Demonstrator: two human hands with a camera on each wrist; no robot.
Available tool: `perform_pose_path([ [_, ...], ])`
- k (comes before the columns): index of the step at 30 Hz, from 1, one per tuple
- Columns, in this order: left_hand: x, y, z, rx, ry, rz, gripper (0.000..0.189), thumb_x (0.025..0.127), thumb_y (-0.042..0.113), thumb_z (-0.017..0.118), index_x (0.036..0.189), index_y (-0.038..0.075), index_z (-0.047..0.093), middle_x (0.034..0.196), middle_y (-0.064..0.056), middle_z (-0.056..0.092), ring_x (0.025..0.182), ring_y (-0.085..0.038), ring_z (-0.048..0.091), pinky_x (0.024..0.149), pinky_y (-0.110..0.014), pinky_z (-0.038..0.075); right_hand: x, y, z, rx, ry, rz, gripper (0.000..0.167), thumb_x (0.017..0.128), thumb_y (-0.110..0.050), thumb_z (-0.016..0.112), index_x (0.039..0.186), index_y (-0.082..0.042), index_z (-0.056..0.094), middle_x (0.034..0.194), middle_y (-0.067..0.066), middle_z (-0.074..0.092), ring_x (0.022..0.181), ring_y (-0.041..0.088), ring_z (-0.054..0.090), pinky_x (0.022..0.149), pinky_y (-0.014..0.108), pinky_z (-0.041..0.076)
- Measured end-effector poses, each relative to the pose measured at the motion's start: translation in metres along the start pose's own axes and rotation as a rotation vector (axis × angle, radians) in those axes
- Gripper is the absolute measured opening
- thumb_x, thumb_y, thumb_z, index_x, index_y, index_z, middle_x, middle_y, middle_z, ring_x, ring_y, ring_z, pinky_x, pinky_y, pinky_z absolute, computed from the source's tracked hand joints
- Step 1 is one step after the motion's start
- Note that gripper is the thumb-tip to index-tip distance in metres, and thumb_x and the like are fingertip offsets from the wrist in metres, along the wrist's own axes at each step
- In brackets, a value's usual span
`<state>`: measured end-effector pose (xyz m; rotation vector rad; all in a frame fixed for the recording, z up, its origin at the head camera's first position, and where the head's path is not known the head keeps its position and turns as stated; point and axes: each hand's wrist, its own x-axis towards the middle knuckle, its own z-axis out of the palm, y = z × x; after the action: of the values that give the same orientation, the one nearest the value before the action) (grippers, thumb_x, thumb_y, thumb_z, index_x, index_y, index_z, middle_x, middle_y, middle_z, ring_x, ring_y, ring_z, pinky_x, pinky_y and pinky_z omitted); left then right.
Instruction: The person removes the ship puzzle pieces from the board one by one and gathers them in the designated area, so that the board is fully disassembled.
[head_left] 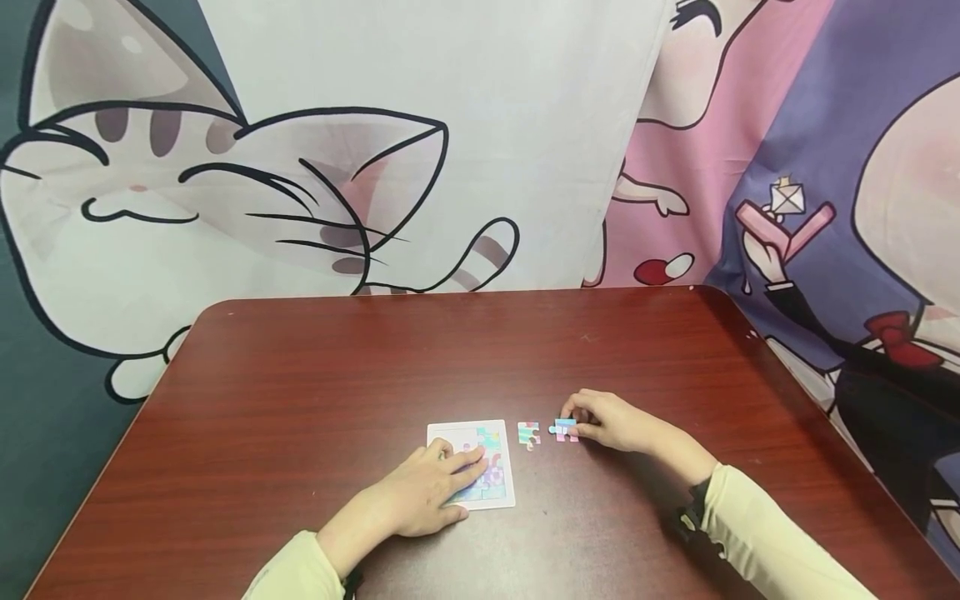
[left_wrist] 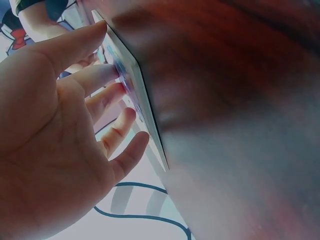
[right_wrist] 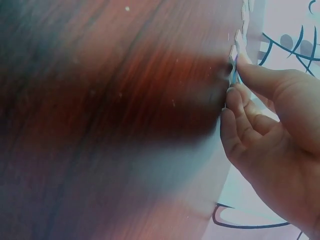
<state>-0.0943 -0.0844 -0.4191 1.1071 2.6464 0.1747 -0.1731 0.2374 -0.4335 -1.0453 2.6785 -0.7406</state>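
A small jigsaw puzzle in a white-rimmed tray (head_left: 508, 472) lies on the table, its picture in pastel blue, pink and purple. My left hand (head_left: 431, 490) rests over the tray's left part with fingers spread, hiding some of the picture. In the left wrist view the fingertips (left_wrist: 142, 141) lie along the tray's face. To the right of the tray, my right hand (head_left: 609, 421) pinches a blue and pink puzzle piece (head_left: 562, 428) between thumb and fingers, low at the table. Between that piece and the tray lies another loose puzzle piece (head_left: 528, 432), teal, white and red.
The reddish-brown wooden table (head_left: 337, 375) reaches back to a cloth backdrop (head_left: 525, 100) printed with cartoon figures. Its rounded far corners and right edge show in the head view.
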Motion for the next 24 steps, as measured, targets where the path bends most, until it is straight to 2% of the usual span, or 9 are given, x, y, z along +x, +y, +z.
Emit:
perform_pose_path([
  [10,-0.0011,0.0013,-0.0007,-0.009,-0.005,0.002,0.061,0.091,0.041,0.055,0.145,0.020,0.036,0.151,0.004,0.031,0.114,-0.015,0.038,0.090,-0.031,0.039,0.0012,0.0047,-0.0012,0.007,-0.043,-0.013,0.015,0.085,-0.009,0.066,0.098,-0.012,0.058,0.082,-0.006,0.052,0.072,0.004,0.050,0.063,0.022,0.048],
  [18,-0.0009,0.0012,-0.0003,-0.002,-0.004,0.002,0.061,0.090,0.041,0.055,0.145,0.020,0.036,0.151,0.004,0.031,0.113,-0.015,0.038,0.089,-0.030,0.039,0.0013,0.0038,-0.0023,0.015,-0.026,0.015,0.015,0.084,-0.010,0.068,0.096,-0.012,0.059,0.085,-0.003,0.056,0.075,0.005,0.052,0.066,0.024,0.050],
  [24,0.0001,0.0007,-0.0007,0.001,-0.006,-0.002,0.061,0.091,0.042,0.054,0.145,0.021,0.036,0.151,0.005,0.031,0.116,-0.015,0.038,0.091,-0.031,0.039,0.0019,0.0066,-0.0006,-0.022,0.032,-0.066,0.009,0.086,-0.007,0.066,0.092,-0.011,0.060,0.079,-0.006,0.053,0.071,0.003,0.047,0.060,0.020,0.045],
])
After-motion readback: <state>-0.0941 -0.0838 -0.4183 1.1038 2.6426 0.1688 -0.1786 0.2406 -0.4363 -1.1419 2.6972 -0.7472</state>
